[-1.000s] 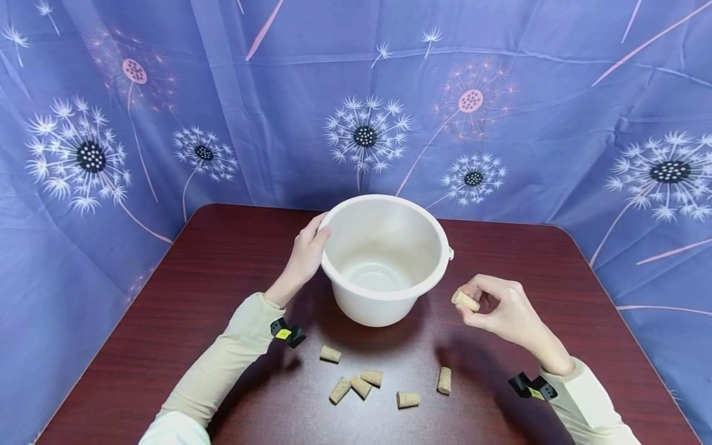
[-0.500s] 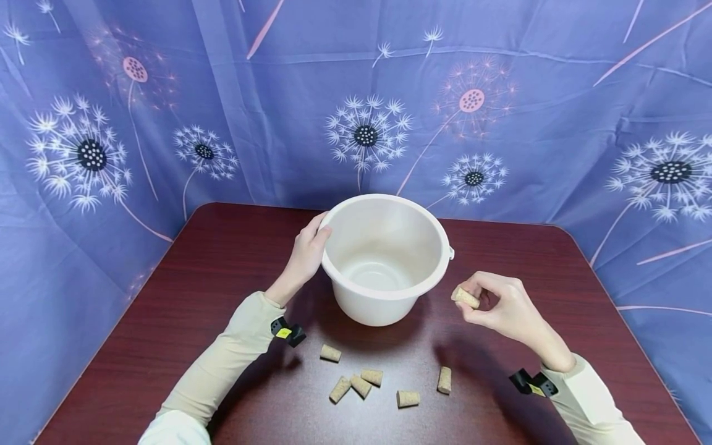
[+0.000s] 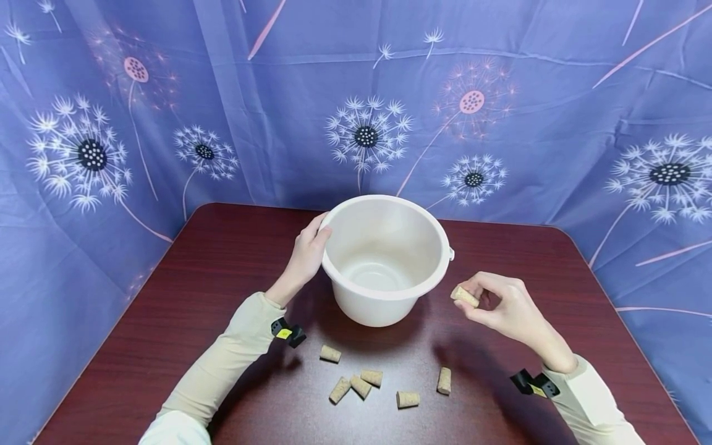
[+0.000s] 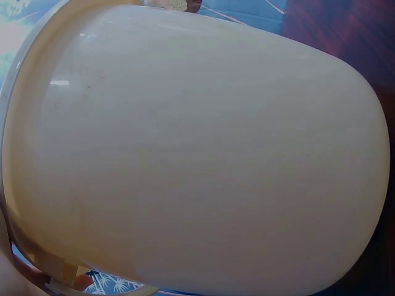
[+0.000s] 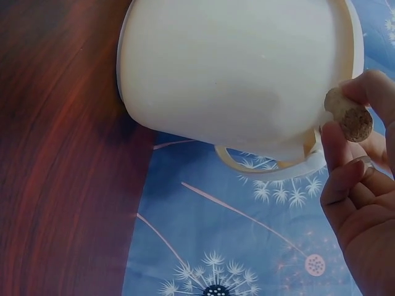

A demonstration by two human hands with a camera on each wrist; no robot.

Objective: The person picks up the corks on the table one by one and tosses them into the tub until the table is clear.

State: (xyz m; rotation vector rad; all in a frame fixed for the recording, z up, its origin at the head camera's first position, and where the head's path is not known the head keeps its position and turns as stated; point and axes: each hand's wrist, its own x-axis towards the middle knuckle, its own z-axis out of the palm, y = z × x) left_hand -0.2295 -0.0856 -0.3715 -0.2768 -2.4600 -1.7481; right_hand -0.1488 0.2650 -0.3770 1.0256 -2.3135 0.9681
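A white plastic bucket (image 3: 372, 309) stands upright on the table, and no corks show inside it. My left hand (image 3: 305, 252) grips its rim at the left, thumb over the edge and the other fingers partly hidden. To the right of the bucket, my right hand (image 3: 503, 307) pinches a cork (image 3: 465, 296) between thumb and fingers, above the table and apart from the bucket. In the right wrist view the held cork (image 5: 353, 115) shows its round, speckled end. The bucket's wall (image 4: 210, 148) fills most of the left wrist view.
Several loose corks (image 3: 360, 387) lie on the dark red wooden table (image 3: 233, 259) in front of the bucket; one cork (image 3: 444, 381) lies farther right. The bucket's handle (image 5: 271, 174) hangs at its back. A blue dandelion-print cloth (image 3: 289, 123) hangs behind the table.
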